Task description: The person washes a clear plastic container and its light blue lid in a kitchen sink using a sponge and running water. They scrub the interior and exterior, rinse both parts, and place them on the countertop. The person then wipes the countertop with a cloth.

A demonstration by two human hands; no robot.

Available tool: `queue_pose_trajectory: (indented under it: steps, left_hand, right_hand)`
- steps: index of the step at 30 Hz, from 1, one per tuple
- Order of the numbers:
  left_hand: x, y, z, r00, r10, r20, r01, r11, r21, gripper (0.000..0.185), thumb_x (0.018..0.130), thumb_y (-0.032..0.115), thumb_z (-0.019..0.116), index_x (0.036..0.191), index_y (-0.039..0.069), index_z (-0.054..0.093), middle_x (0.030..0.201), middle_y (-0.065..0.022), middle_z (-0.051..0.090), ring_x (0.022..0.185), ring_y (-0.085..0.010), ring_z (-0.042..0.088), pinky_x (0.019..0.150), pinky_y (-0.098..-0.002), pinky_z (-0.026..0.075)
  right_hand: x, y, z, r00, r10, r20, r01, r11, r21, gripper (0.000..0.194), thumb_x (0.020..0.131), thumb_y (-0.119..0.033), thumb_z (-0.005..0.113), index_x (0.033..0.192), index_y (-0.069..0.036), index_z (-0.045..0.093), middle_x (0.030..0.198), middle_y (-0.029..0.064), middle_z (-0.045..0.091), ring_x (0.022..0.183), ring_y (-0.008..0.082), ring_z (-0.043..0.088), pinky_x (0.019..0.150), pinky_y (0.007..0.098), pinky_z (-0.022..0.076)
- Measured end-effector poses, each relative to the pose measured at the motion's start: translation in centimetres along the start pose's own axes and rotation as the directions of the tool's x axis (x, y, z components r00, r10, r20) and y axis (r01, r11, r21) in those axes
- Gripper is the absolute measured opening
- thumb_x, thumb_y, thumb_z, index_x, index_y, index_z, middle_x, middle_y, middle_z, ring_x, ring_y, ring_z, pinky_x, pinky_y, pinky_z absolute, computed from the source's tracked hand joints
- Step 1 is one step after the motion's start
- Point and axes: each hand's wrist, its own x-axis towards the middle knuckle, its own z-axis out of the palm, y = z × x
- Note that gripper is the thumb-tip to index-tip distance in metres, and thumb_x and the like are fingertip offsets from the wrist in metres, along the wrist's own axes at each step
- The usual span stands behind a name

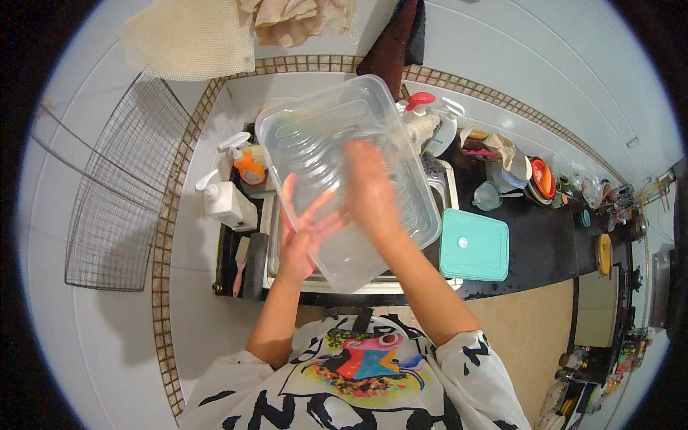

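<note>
A large clear plastic container (322,129) is held up, tilted, over the sink (273,242). My left hand (301,242) grips its near left edge, thumb at the rim and spread fingers showing through the plastic from behind. Inside the container, my right hand (371,183) is over its ribbed bottom and blurred by motion. Whether that hand holds something small is hidden by the blur. To the right of the sink lies a turquoise plastic lid (475,247) on the black counter (537,242), close to the container's lower right corner.
Left of the sink stand a white pump bottle (228,207) and an orange bottle (250,166), with a brush (241,266) nearer me. Spray bottles (443,131) stand behind the container. A clear plastic cup (487,195) and stacked bowls (542,177) sit right. A wire rack (126,188) hangs left.
</note>
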Motion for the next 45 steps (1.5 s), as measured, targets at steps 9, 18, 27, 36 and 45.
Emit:
queue_pose_trajectory:
  steps: [9, 18, 27, 36, 45]
  left_hand:
    - [-0.2, -0.3, -0.8, 0.993, 0.005, -0.121, -0.019, 0.993, -0.118, 0.098, 0.069, 0.001, 0.048, 0.157, 0.02, 0.01, 0.143, -0.0155, 0.042, 0.133, -0.0332, 0.047, 0.107, -0.0461, 0.044]
    - [0.3, 0.5, 0.6, 0.998, 0.056, -0.038, -0.059, 0.996, -0.068, 0.093, 0.081, 0.006, 0.051, 0.157, 0.024, 0.0, 0.147, -0.0325, 0.036, 0.125, -0.0491, 0.052, 0.104, -0.059, 0.044]
    - [2.0, 0.8, 1.2, 0.98, 0.12, -0.158, -0.123, 0.992, -0.01, 0.086, 0.084, 0.008, 0.048, 0.156, 0.025, 0.004, 0.149, -0.0307, 0.035, 0.124, -0.049, 0.052, 0.105, -0.0561, 0.044]
    - [2.5, 2.3, 0.3, 0.966, 0.163, -0.2, -0.167, 0.986, -0.001, 0.079, 0.09, 0.01, 0.047, 0.155, 0.027, 0.005, 0.148, -0.0287, 0.037, 0.124, -0.0527, 0.05, 0.104, -0.0605, 0.043]
    - [1.7, 3.6, 0.7, 0.968, 0.1, -0.231, -0.094, 0.995, 0.034, 0.082, 0.084, 0.003, 0.044, 0.155, 0.023, 0.008, 0.146, -0.0298, 0.04, 0.12, -0.0492, 0.055, 0.1, -0.0574, 0.048]
  right_hand:
    - [-2.8, -2.9, -2.5, 0.856, -0.317, 0.409, 0.201, 0.932, 0.302, 0.056, 0.081, -0.01, 0.067, 0.133, 0.004, 0.051, 0.136, 0.0226, 0.053, 0.134, 0.0383, 0.044, 0.115, 0.0483, 0.0318]
    - [-2.7, -0.6, -3.9, 0.912, 0.3, 0.279, -0.26, 0.95, -0.173, 0.069, 0.095, -0.027, 0.059, 0.143, 0.014, 0.03, 0.143, 0.0354, 0.038, 0.132, 0.0517, 0.038, 0.111, 0.0484, 0.034]
    - [-7.2, -7.1, -4.4, 0.919, 0.216, 0.33, -0.191, 0.976, -0.108, 0.037, 0.082, -0.014, 0.065, 0.112, 0.007, 0.057, 0.107, 0.0233, 0.061, 0.101, 0.04, 0.058, 0.089, 0.0451, 0.0477]
    - [-6.9, -5.7, -6.3, 0.915, -0.096, 0.391, 0.09, 0.995, 0.035, 0.015, 0.081, -0.015, 0.065, 0.094, -0.007, 0.066, 0.091, 0.0077, 0.068, 0.091, 0.022, 0.066, 0.108, 0.0451, 0.0377]
    - [-4.4, 0.2, -8.3, 0.893, -0.193, 0.407, 0.203, 0.979, 0.021, 0.01, 0.081, -0.017, 0.063, 0.08, -0.008, 0.059, 0.07, 0.0078, 0.06, 0.076, 0.0273, 0.064, 0.108, 0.0519, 0.0345]
